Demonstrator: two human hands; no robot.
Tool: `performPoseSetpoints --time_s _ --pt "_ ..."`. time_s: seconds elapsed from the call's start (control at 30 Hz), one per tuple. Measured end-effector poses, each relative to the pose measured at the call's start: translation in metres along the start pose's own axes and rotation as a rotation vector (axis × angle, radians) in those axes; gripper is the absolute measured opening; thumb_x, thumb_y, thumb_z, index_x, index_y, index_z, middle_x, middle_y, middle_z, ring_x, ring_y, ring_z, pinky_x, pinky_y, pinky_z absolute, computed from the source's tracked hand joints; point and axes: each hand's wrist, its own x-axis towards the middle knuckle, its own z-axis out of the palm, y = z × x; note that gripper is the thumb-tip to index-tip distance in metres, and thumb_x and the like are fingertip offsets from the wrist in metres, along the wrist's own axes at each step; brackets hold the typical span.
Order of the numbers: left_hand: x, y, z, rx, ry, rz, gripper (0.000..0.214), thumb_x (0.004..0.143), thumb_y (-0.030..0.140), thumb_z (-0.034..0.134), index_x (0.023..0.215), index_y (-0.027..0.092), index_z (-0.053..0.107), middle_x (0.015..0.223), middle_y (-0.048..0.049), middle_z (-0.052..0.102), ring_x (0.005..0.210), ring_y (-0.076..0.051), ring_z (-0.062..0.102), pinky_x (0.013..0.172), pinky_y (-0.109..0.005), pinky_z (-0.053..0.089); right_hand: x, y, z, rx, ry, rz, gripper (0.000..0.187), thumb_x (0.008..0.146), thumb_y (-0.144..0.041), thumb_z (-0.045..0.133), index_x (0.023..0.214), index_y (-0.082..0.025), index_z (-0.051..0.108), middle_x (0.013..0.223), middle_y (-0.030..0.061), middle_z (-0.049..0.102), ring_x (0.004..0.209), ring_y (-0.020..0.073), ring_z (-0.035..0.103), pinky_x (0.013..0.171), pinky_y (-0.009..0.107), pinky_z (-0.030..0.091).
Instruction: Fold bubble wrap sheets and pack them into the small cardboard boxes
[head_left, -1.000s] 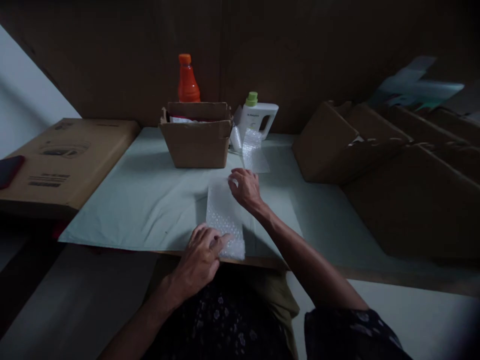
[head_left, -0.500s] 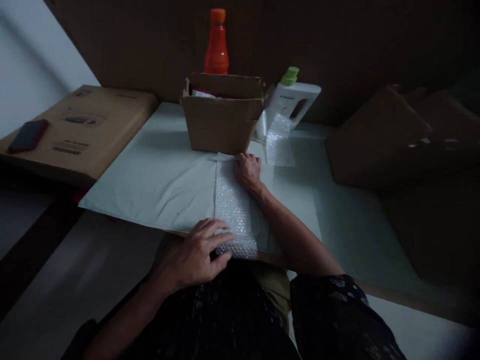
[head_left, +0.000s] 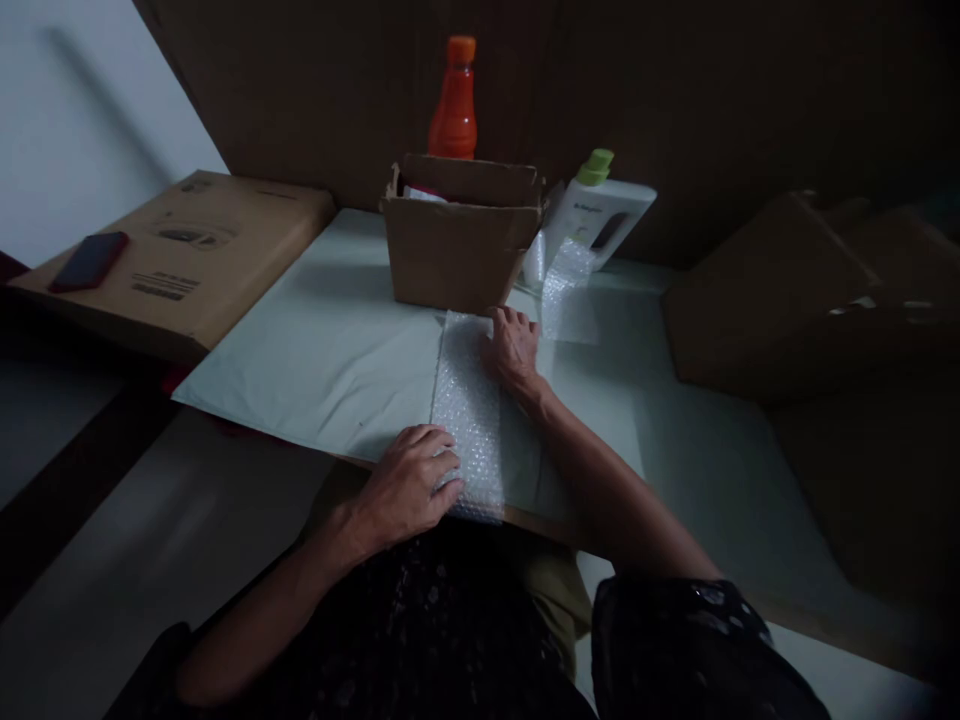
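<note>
A strip of bubble wrap (head_left: 472, 410) lies lengthwise on the cloth-covered table, its near end at the front edge. At the strip's lower left side rests my left hand (head_left: 412, 480), fingers bent and a little apart against the wrap. My right hand (head_left: 516, 345) lies over the far right corner of the strip, with fingers stretched forward and apart. Just beyond it stands an open cardboard box (head_left: 457, 250) with something white and red inside. Neither hand visibly grips anything; the undersides of the fingers are hidden.
Behind the box is an orange-red bottle (head_left: 453, 110). To its right stand a white jug with a green cap (head_left: 600, 210) and another bubble wrap piece (head_left: 564, 300). A flat carton (head_left: 247, 240) bearing a phone (head_left: 90, 262) lies left; dark cardboard boxes (head_left: 757, 290) stand right.
The view has shifted slightly. My left hand's fingers have drawn closer together and moved onto the wrap's left edge. The curled near end looks flatter now. My right hand's fingers have stretched out.
</note>
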Motion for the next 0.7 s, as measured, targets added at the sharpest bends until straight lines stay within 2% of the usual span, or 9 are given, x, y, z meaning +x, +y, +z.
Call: performPoseSetpoints --time_s 0.1,0.23,0.37,0.47,0.57,0.63,0.7 --pt "0.002 -0.002 0.007 0.009 -0.011 0.02 0.009 0.091 0.02 0.064 0.086 0.019 0.071 0.111 -0.0084 0.071 0.113 -0.026 0.06 0.1 -0.043 0.049 -0.012 0.003 -0.012 0.017 0.034 -0.117 0.045 0.09 -0.021 0.054 0.134 -0.015 0.059 0.144 0.0168 0.057 0.122 0.036 0.049 0.098 0.047 0.035" --pt "0.003 -0.004 0.012 0.008 -0.067 -0.009 0.014 0.091 0.017 0.061 0.08 0.018 0.069 0.097 -0.0066 0.07 0.099 -0.023 0.06 0.092 -0.04 0.05 -0.027 0.002 -0.011 -0.007 -0.1 -0.214 0.044 0.092 -0.024 0.055 0.136 -0.017 0.06 0.148 0.0149 0.054 0.125 0.0339 0.05 0.1 0.045 0.037" --pt "0.003 -0.006 0.011 0.003 -0.083 -0.015 0.016 0.09 0.017 0.062 0.075 0.018 0.066 0.09 -0.006 0.069 0.096 -0.023 0.059 0.089 -0.039 0.049 -0.035 -0.003 0.001 -0.034 -0.179 -0.225 0.041 0.1 -0.031 0.049 0.138 -0.017 0.06 0.152 0.0148 0.052 0.134 0.0335 0.047 0.106 0.046 0.038" --pt "0.003 -0.012 0.009 -0.046 -0.086 -0.015 0.016 0.09 0.017 0.062 0.075 0.017 0.066 0.09 -0.006 0.069 0.096 -0.023 0.059 0.089 -0.039 0.049 -0.034 -0.004 0.001 -0.019 -0.204 -0.216 0.042 0.102 -0.031 0.048 0.14 -0.016 0.058 0.153 0.0157 0.051 0.137 0.0338 0.047 0.109 0.049 0.039" --pt "0.003 -0.024 0.007 -0.166 -0.06 -0.004 0.013 0.089 0.016 0.061 0.079 0.018 0.068 0.089 -0.005 0.071 0.093 -0.022 0.061 0.089 -0.038 0.049 -0.039 0.0 -0.017 0.077 -0.211 -0.185 0.042 0.097 -0.026 0.058 0.137 -0.014 0.061 0.15 0.0184 0.054 0.133 0.036 0.053 0.108 0.054 0.041" --pt "0.003 -0.033 0.007 -0.245 -0.043 0.014 0.012 0.09 0.016 0.059 0.083 0.018 0.069 0.089 -0.0046 0.073 0.092 -0.021 0.062 0.089 -0.037 0.05 -0.056 0.006 -0.041 0.228 -0.174 -0.188 0.033 0.096 -0.023 0.059 0.126 -0.015 0.07 0.139 0.0163 0.064 0.125 0.0334 0.06 0.106 0.052 0.044" --pt "0.002 -0.04 0.008 -0.287 -0.033 0.031 0.013 0.092 0.018 0.057 0.086 0.018 0.07 0.089 -0.0048 0.073 0.092 -0.02 0.063 0.088 -0.037 0.051 -0.087 0.011 -0.073 0.426 -0.223 -0.22 0.024 0.098 -0.026 0.057 0.111 -0.018 0.075 0.119 0.0114 0.074 0.11 0.0267 0.068 0.099 0.045 0.05"
